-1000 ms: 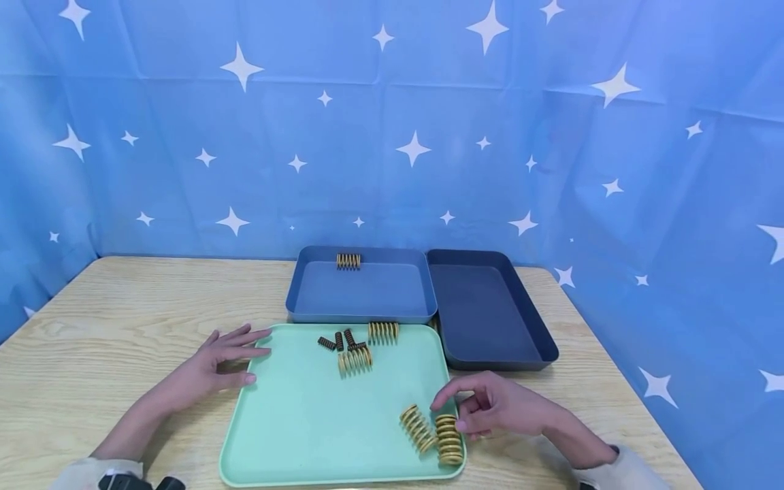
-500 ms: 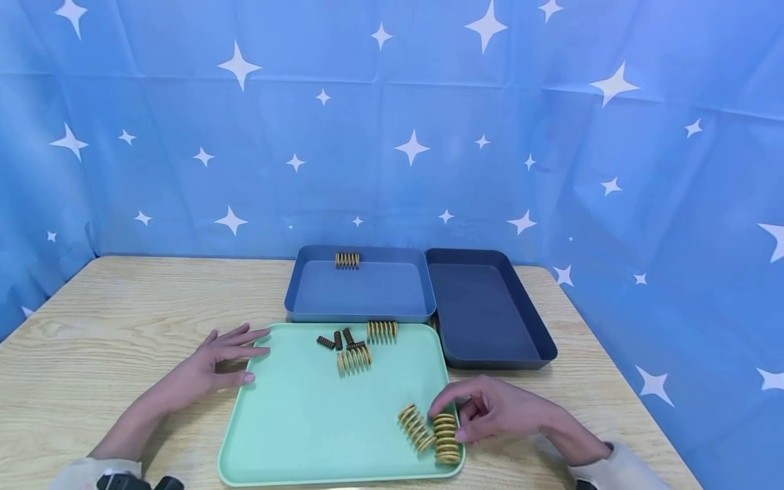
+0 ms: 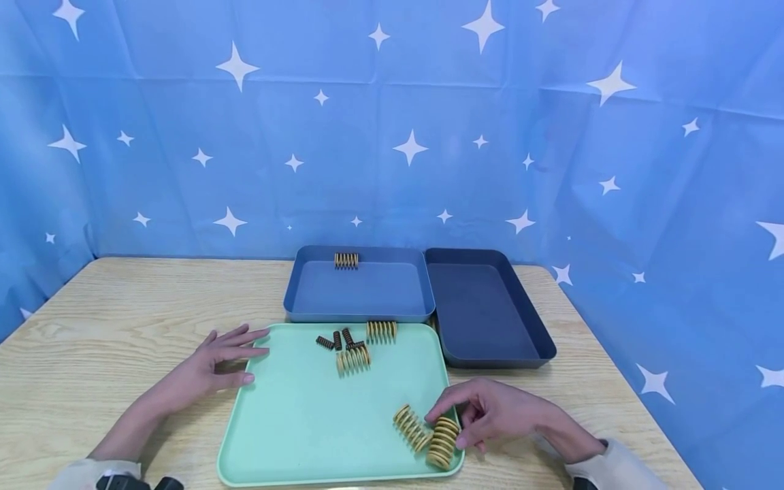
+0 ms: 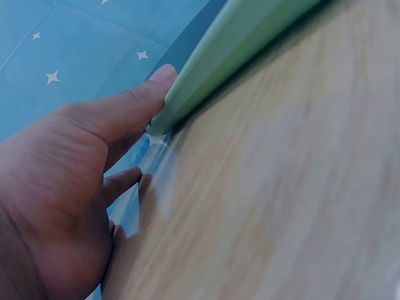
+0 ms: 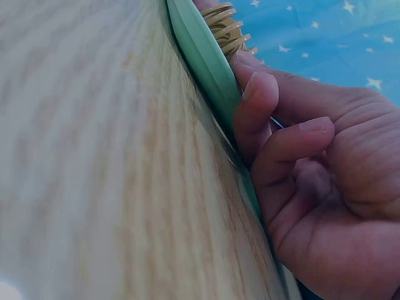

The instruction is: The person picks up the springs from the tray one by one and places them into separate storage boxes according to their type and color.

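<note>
The left hand (image 3: 216,358) spreads at the green tray (image 3: 300,425); right hand (image 3: 493,412) pinches a gold spring (image 3: 444,444)

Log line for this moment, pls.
left hand: touching rim of green tray; right hand: pinching rightmost gold spring; blue tray: one spring

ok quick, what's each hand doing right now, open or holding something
Left hand: open, touching the green tray.
Right hand: pinching the rightmost gold spring.

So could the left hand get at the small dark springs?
Probably yes: the left hand lies at the edge of the green tray, with only bare tray between it and the small dark springs.
</note>
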`<state>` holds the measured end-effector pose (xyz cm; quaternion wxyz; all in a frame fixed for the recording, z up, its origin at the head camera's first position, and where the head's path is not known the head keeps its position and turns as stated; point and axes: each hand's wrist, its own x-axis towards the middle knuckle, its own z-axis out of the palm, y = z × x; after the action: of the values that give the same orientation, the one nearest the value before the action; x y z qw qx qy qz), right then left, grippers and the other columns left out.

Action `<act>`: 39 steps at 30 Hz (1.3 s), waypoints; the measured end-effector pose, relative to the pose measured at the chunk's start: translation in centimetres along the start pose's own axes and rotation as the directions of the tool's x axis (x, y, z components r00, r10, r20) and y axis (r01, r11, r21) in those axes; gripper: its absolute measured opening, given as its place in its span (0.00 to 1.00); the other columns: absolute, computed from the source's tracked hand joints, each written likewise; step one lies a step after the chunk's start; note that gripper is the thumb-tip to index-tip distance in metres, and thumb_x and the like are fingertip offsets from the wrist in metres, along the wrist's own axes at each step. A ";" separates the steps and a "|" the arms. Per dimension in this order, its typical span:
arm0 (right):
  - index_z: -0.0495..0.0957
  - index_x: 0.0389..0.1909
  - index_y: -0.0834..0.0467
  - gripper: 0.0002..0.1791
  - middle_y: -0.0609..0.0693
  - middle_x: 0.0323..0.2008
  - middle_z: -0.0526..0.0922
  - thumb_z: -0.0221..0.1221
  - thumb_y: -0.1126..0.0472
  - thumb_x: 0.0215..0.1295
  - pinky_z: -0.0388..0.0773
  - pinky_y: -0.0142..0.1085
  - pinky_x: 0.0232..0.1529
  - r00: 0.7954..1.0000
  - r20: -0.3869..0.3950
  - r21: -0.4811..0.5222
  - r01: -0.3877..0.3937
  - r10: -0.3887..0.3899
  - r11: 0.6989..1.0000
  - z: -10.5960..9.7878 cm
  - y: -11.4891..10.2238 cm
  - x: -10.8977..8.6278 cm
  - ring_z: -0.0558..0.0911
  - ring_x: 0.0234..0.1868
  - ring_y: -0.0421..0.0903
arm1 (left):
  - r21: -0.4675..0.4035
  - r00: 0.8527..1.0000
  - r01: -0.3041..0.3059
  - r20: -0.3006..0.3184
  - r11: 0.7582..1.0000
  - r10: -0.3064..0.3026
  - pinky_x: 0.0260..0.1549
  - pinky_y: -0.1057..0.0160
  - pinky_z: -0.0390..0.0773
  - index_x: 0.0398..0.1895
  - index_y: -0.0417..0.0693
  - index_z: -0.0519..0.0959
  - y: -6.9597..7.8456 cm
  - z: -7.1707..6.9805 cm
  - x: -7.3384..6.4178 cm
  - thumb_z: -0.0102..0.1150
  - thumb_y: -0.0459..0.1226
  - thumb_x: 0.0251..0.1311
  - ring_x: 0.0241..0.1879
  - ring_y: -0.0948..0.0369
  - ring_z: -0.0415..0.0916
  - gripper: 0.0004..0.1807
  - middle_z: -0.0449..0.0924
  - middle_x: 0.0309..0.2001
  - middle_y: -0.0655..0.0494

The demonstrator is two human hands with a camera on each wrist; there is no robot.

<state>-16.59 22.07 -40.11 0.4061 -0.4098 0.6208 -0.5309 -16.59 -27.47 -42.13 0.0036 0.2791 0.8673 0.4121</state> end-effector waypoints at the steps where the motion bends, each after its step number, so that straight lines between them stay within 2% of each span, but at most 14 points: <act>1: 0.72 0.60 0.66 0.23 0.65 0.45 0.79 0.59 0.72 0.63 0.78 0.46 0.16 1.000 0.003 0.004 0.007 -0.007 1.000 0.0 0.0 0.0 0.70 0.14 0.63 | 0.000 1.000 0.002 -0.001 1.000 -0.002 0.60 0.30 0.25 0.59 0.48 0.78 0.0 0.0 0.0 0.65 0.42 0.58 0.69 0.35 0.44 0.24 0.62 0.69 0.48; 3: 0.73 0.59 0.67 0.23 0.62 0.56 0.74 0.60 0.72 0.62 0.79 0.45 0.17 1.000 0.004 -0.005 0.021 -0.021 1.000 0.0 -0.1 0.1 0.72 0.15 0.63 | -0.001 1.000 -0.004 -0.004 1.000 0.004 0.59 0.29 0.25 0.59 0.48 0.78 0.1 0.0 0.0 0.65 0.41 0.58 0.69 0.36 0.44 0.24 0.63 0.69 0.47; 4: 0.74 0.58 0.67 0.22 0.62 0.54 0.76 0.60 0.72 0.62 0.77 0.43 0.15 1.000 0.001 -0.014 0.024 -0.024 1.000 0.0 -0.1 0.2 0.72 0.15 0.63 | -0.001 1.000 -0.007 -0.006 1.000 0.007 0.59 0.29 0.25 0.59 0.48 0.78 0.1 0.0 0.0 0.65 0.41 0.58 0.69 0.36 0.44 0.24 0.63 0.69 0.47; 8: 0.77 0.55 0.65 0.20 0.63 0.34 0.83 0.62 0.70 0.61 0.69 0.36 0.09 1.000 -0.027 -0.050 0.012 -0.013 0.999 -0.1 -0.1 0.1 0.77 0.16 0.60 | -0.002 1.000 -0.026 -0.011 1.000 0.026 0.59 0.29 0.26 0.59 0.48 0.78 0.2 0.1 0.1 0.65 0.40 0.58 0.70 0.37 0.45 0.24 0.63 0.68 0.47; 11: 0.78 0.54 0.63 0.19 0.64 0.22 0.81 0.63 0.68 0.61 0.63 0.34 0.07 0.999 -0.053 -0.068 -0.013 0.009 0.998 -0.1 -0.2 0.1 0.79 0.17 0.58 | -0.003 1.000 -0.027 -0.012 1.000 0.027 0.59 0.28 0.26 0.59 0.48 0.78 0.3 0.1 0.2 0.65 0.40 0.58 0.70 0.38 0.45 0.23 0.64 0.68 0.48; 15: 0.79 0.54 0.63 0.19 0.65 0.22 0.82 0.63 0.67 0.61 0.63 0.33 0.07 0.998 -0.061 -0.070 -0.030 0.026 0.997 -0.1 -0.2 0.0 0.79 0.17 0.58 | -0.008 1.000 -0.022 -0.013 1.000 0.021 0.59 0.29 0.27 0.58 0.48 0.78 0.4 0.0 0.2 0.65 0.40 0.58 0.71 0.44 0.45 0.23 0.64 0.68 0.49; 20: 0.78 0.54 0.65 0.19 0.67 0.22 0.81 0.62 0.69 0.61 0.63 0.36 0.06 0.999 -0.050 -0.039 -0.014 0.012 0.999 -0.3 -0.3 0.0 0.79 0.18 0.60 | -0.009 1.000 -0.024 -0.017 1.000 0.023 0.59 0.28 0.26 0.58 0.49 0.78 0.3 0.0 0.1 0.65 0.40 0.58 0.72 0.52 0.44 0.23 0.64 0.68 0.48; 24: 0.78 0.54 0.65 0.19 0.67 0.23 0.81 0.62 0.69 0.61 0.63 0.38 0.06 0.999 -0.049 -0.030 -0.006 0.005 1.000 -0.3 -0.3 0.0 0.80 0.20 0.61 | -0.005 1.000 -0.024 -0.012 1.000 0.024 0.59 0.28 0.27 0.59 0.48 0.78 0.1 0.1 0.1 0.65 0.40 0.58 0.72 0.44 0.45 0.24 0.64 0.68 0.48; 28: 0.78 0.54 0.65 0.19 0.65 0.24 0.83 0.62 0.69 0.61 0.63 0.39 0.06 0.998 -0.063 -0.036 -0.009 0.007 0.999 -0.3 -0.3 -0.1 0.77 0.17 0.63 | -0.001 1.000 -0.011 -0.008 1.000 0.011 0.59 0.29 0.26 0.58 0.48 0.78 0.1 0.1 0.0 0.65 0.41 0.58 0.69 0.36 0.45 0.24 0.63 0.68 0.48; 33: 0.78 0.53 0.65 0.19 0.61 0.27 0.85 0.62 0.69 0.60 0.63 0.39 0.06 0.997 -0.074 -0.043 0.007 -0.010 0.999 -0.3 -0.3 -0.2 0.78 0.20 0.63 | 0.000 1.000 -0.003 -0.008 1.000 0.003 0.59 0.30 0.26 0.58 0.48 0.78 0.1 0.1 0.0 0.65 0.41 0.58 0.69 0.36 0.44 0.24 0.63 0.69 0.48; 36: 0.78 0.53 0.65 0.18 0.62 0.27 0.85 0.62 0.70 0.61 0.63 0.38 0.07 0.997 -0.070 -0.040 0.022 -0.025 0.999 -0.4 -0.3 -0.2 0.81 0.22 0.62 | -0.001 1.000 -0.006 -0.011 1.000 0.006 0.59 0.29 0.26 0.58 0.48 0.78 0.1 0.1 0.0 0.65 0.41 0.58 0.69 0.37 0.45 0.24 0.63 0.68 0.48; 39: 0.78 0.53 0.65 0.18 0.63 0.28 0.84 0.61 0.71 0.61 0.64 0.36 0.08 0.997 -0.068 -0.032 0.033 -0.035 0.999 -0.5 -0.4 -0.2 0.80 0.21 0.59 | -0.001 1.000 -0.007 -0.011 1.000 0.007 0.59 0.29 0.26 0.58 0.48 0.78 0.1 0.1 0.0 0.65 0.41 0.58 0.69 0.37 0.45 0.24 0.63 0.68 0.47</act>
<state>-16.93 22.35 -39.65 0.3691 -0.4080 0.6353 -0.5420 -16.47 -27.33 -42.14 -0.0024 0.2801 0.8661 0.4141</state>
